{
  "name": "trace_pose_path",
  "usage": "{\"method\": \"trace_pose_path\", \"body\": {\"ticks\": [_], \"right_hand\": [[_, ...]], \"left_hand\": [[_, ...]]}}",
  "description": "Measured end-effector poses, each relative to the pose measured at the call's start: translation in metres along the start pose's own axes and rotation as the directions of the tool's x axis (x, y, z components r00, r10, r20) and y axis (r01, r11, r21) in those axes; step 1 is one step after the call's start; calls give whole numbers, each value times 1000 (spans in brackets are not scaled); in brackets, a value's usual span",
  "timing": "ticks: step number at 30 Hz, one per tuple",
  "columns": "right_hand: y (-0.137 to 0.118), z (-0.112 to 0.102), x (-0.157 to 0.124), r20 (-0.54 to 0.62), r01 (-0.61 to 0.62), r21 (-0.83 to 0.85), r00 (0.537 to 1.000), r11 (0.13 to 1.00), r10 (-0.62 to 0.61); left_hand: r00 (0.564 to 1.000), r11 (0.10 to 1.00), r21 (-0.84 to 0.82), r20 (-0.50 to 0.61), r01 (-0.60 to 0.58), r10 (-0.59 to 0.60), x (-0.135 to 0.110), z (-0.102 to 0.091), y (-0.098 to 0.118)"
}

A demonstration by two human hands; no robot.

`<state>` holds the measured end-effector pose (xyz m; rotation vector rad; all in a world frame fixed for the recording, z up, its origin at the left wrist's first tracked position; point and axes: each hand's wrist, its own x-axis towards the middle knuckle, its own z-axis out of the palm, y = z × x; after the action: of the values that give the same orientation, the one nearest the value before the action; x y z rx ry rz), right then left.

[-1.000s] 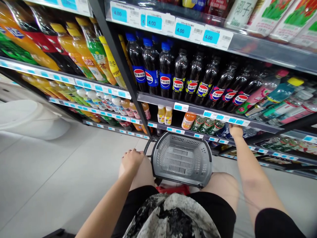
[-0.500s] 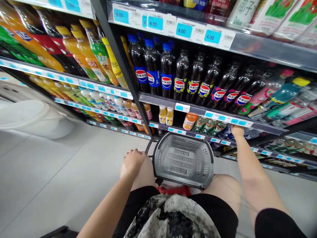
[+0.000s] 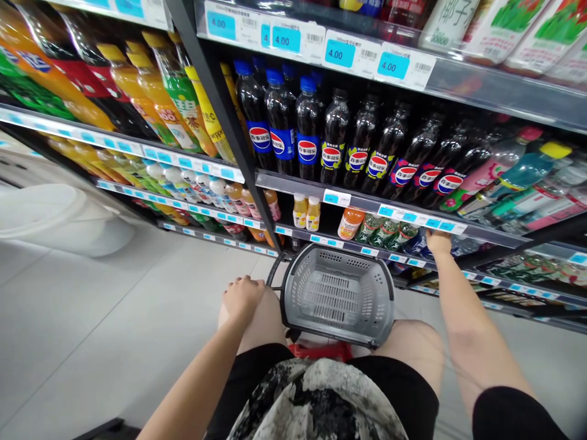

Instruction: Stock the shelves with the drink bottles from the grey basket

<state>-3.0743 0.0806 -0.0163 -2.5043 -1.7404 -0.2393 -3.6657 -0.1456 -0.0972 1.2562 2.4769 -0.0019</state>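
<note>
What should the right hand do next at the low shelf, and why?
Probably close on one bottle and draw it out. The right hand is reaching into the low shelf among lying bottles; its fingers are hidden, so no grip shows. The basket in front of the knees is empty, and the left hand rests on the knee.

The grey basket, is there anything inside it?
Nothing shows inside the grey basket: only its bare slotted bottom and walls. It sits between the knees. The left hand rests on a knee beside it; the right hand reaches into a low shelf, its fingers hidden.
</note>
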Motion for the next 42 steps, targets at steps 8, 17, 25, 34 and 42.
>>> {"method": "trace_pose_path", "body": {"ticks": [8,17,25,34,42], "right_hand": [[-2,10,-5,-5,-64,108,998,992,65],[-16,28,-77,-176,-25,263,982,964,74],[26,94,-274,198,-308,125,939,943,281],[92,100,-376,460,-361,14,830,932,315],[88,63,-341,441,-585,56,742,809,505]], "left_hand": [[1000,1000,-16,-7,3,-4,1,-1,-1],[998,999,-13,34,46,-46,-1,-7,-1],[998,999,-2,51,42,-41,2,-6,-1],[997,999,5,57,48,-48,8,-4,-3],[999,999,9,29,31,-31,5,6,4]]}}
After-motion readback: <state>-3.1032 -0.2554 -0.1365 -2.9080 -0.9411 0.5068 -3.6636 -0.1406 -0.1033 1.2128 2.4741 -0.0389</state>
